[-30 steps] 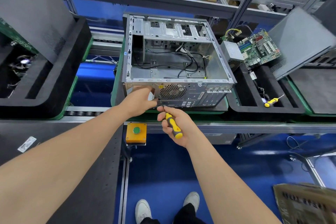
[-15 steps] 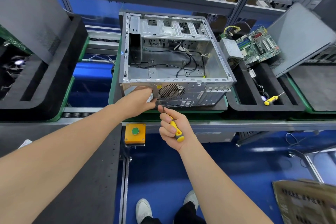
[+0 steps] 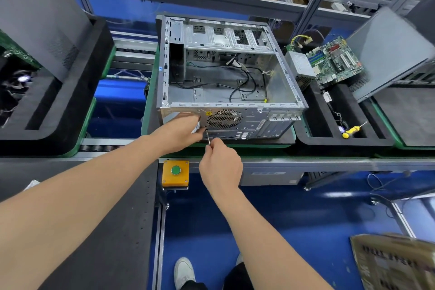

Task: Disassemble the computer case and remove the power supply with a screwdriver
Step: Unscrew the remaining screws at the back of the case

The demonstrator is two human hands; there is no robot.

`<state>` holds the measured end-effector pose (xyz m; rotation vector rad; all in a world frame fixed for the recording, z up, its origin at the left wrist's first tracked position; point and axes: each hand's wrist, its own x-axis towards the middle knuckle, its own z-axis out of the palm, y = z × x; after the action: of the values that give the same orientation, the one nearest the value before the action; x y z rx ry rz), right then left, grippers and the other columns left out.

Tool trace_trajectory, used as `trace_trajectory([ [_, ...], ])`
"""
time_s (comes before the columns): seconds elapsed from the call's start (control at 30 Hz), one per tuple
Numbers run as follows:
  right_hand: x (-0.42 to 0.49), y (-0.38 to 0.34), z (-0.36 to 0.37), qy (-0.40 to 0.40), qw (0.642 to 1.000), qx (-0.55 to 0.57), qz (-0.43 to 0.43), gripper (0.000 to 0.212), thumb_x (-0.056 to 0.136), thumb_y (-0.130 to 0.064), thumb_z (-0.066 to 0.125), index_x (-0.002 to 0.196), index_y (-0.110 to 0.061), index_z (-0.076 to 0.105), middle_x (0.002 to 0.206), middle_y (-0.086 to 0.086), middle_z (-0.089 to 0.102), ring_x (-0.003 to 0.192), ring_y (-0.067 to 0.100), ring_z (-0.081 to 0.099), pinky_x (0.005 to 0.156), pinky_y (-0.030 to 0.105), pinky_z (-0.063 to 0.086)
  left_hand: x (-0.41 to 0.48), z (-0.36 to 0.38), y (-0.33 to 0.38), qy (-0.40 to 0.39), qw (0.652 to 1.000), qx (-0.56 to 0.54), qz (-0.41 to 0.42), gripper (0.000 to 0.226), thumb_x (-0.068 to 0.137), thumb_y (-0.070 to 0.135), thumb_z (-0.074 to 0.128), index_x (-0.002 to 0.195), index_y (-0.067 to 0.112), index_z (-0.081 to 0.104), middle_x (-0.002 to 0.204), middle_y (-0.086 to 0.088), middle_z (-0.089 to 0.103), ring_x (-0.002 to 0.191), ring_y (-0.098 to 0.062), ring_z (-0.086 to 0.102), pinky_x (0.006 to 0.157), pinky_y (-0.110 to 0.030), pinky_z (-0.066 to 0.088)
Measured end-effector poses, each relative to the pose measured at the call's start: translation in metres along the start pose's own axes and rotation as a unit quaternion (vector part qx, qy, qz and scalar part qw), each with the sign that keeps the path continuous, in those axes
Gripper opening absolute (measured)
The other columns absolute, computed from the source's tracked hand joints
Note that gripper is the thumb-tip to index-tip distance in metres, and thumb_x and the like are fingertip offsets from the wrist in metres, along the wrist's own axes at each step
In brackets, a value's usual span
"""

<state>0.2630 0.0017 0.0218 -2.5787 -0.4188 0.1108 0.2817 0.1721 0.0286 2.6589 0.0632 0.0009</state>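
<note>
No text is legible (only a yellow warning sticker on the computer case)

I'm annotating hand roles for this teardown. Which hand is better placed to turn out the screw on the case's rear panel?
Right. The right hand grips the screwdriver, its tip against the computer case rear panel beside the fan grille. The left hand rests on the panel.
</note>
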Motion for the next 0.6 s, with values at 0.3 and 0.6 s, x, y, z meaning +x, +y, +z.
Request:
trace_trajectory([
  [0.3, 0.021, 0.013, -0.012, -0.272, 0.703, 0.606, 0.255, 0.031, 0.107, -0.018, 0.045, 0.117, 0.000, 0.069, 0.068, 0.002, 0.053, 0.047, 0.013, 0.039, 0.041, 0.027, 0.034, -0.001, 0.002, -0.003, 0.013, 1.000, -0.009, 0.009, 0.012, 0.100, 0.031, 0.058, 0.098, 0.019, 0.057, 0.081, 0.011, 0.053, 0.072, -0.006, 0.051, 0.057, -0.020, 0.032],
  [0.6, 0.022, 0.027, -0.013, -0.280, 0.724, 0.605, 0.177, 0.024, 0.111, -0.017, 0.048, 0.115, -0.001, 0.066, 0.075, 0.010, 0.066, 0.053, 0.012, 0.055, 0.040, 0.021, 0.041, 0.000, 0.000, -0.002, 0.004, 1.000, -0.004, 0.009, 0.015, 0.100, 0.033, 0.057, 0.102, 0.018, 0.060, 0.087, 0.005, 0.060, 0.078, -0.014, 0.057, 0.060, -0.022, 0.040],
])
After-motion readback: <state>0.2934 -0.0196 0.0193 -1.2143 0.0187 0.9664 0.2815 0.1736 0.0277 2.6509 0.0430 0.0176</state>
